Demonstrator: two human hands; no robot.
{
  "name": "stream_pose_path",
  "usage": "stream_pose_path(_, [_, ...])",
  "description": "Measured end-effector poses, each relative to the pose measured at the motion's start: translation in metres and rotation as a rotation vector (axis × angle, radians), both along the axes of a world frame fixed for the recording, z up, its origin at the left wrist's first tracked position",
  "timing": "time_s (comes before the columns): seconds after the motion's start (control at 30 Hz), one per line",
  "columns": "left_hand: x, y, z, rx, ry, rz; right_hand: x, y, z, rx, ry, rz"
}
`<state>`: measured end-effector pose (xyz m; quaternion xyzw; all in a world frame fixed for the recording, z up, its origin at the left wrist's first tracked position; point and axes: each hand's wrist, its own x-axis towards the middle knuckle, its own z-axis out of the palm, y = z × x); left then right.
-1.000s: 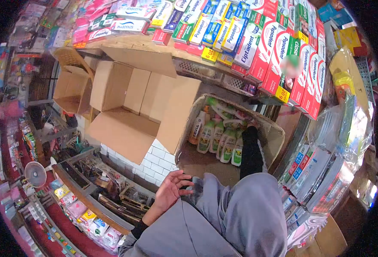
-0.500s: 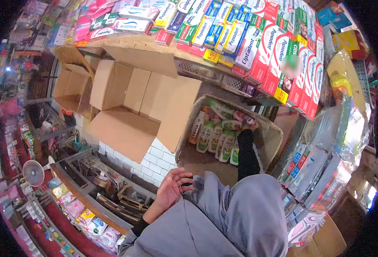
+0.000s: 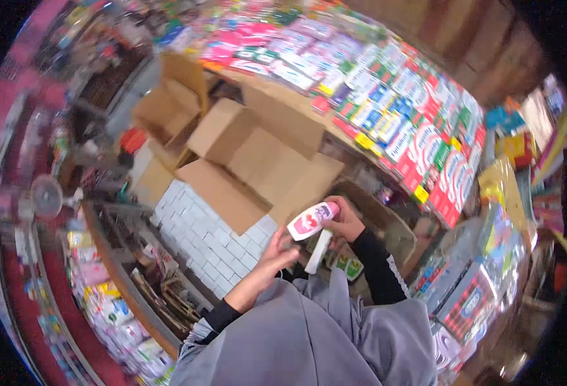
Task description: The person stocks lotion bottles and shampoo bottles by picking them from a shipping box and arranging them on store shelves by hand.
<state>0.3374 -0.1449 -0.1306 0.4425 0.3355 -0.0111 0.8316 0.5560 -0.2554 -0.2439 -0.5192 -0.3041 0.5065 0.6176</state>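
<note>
Bkgd: toothpaste boxes [image 3: 418,145] are laid out on a counter [image 3: 325,108], w/ open carton [image 3: 257,157] below. White btl [image 3: 298,229] w/ pink cap & pink-red label is gripped, tilted, in R hand [image 3: 345,222]; slim white btl [image 3: 319,253] is held beneath. L hand [image 3: 272,256] is held nr its base, fingers spread; contact can't be told.

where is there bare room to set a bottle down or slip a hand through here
The white tiled patch looks free, bordered by the big open box, the left hand and the cluttered wood-edged shelf. The box's inside looks bare too, within its cardboard walls. It's crowded among the toothpaste boxes.
</note>
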Motion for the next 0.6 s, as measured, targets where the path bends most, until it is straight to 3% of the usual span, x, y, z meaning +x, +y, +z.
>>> stream_pose_path(0.07, [-0.011,-0.002,0.021,0.037,-0.154,0.029,-0.021,0.043,0.089,-0.052,0.204,0.129])
stream_pose_path(0.23, [-0.068,-0.012,0.033,0.289,-0.143,0.449,-0.099,0.129,0.161,0.085,0.183,0.380])
stream_pose_path(0.4, [-0.171,-0.025,0.067,0.303,-0.179,0.648,-0.206,0.173,0.184,0.236,0.131,0.663])
stream_pose_path(0.53, [-0.271,-0.082,0.070,0.309,-0.362,1.010,-0.310,0.183,0.223,0.349,0.192,0.826])
stream_pose_path(0.6, [-0.313,-0.115,0.073,0.492,-0.333,1.350,-0.367,0.181,0.240,0.381,0.185,0.976])
